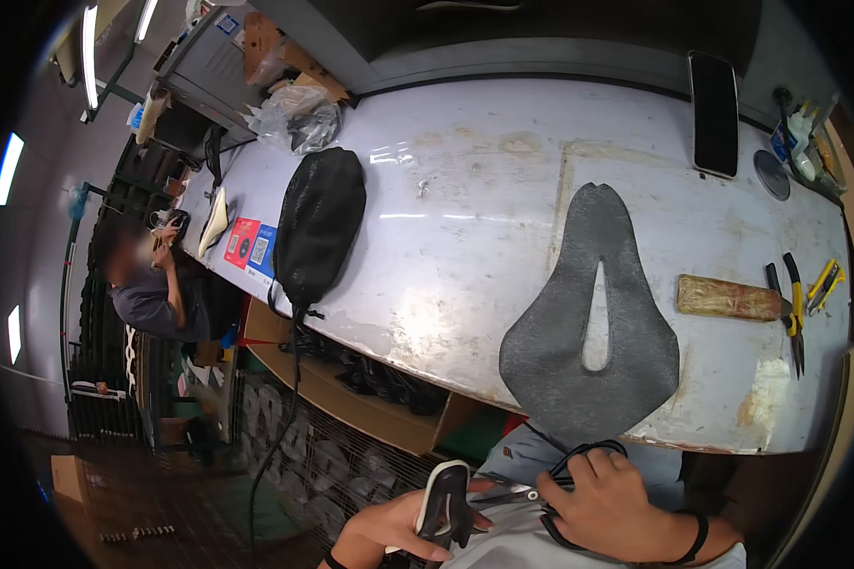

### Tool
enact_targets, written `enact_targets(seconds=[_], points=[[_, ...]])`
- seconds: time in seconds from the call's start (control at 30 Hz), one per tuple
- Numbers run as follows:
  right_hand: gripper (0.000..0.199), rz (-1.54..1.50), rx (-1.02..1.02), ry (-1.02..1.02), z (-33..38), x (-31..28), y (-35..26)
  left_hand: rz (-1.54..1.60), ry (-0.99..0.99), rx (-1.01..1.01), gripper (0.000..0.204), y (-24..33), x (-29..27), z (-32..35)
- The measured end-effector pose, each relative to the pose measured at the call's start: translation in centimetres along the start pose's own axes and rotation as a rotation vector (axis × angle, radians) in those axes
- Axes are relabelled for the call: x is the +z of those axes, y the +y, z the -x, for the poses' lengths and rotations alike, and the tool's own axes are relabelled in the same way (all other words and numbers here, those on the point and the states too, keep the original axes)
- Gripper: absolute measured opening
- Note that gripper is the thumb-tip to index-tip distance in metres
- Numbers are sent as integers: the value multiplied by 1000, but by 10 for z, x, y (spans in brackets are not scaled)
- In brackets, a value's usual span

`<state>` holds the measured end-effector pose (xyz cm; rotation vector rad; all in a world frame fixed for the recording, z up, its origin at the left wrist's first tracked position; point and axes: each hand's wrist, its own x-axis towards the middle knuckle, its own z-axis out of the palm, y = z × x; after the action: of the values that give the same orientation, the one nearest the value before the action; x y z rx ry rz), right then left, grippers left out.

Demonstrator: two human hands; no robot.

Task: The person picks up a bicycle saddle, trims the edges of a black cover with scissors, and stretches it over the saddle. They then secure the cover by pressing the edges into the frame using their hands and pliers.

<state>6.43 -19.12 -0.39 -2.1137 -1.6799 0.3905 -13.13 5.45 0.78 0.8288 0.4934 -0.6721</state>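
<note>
At the lower edge, my left hand [410, 523] is closed round a black, white-rimmed part [443, 503] that looks like a bicycle saddle. My right hand [605, 507] grips a pair of scissors [532, 494] by their large black loop handles. Their blades point left, toward the held part; whether they touch it I cannot tell. Just beyond my hands lies a dark grey saddle-shaped cover [550, 337], flat on the table with a long slot in its middle. Its wide end reaches the table's near edge.
The white table [455, 237] carries a black padded pouch-like thing [321, 223] with a cord hanging off the edge. Pliers [795, 313], a yellow cutter [826, 286], a wooden block [731, 298] and a phone [714, 114] lie right. A co-worker [161, 284] sits at left.
</note>
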Motion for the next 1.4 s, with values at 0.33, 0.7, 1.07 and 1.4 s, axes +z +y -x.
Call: enact_targets(seconds=[0.33,0.7,1.07,1.4], points=[[40,41,-1,-10,5,4,2,-6,-41,12,94,-5,-4,-24],[46,-116,47,-200,21,-26,18,212,81,202,104,-17,-17,-19],[33,-598,267,-104,22,-27,10,841,290,772,71,-15,-2,-35],[41,-675,216,-97,22,-19,3,792,155,886,63,-7,7,-39]])
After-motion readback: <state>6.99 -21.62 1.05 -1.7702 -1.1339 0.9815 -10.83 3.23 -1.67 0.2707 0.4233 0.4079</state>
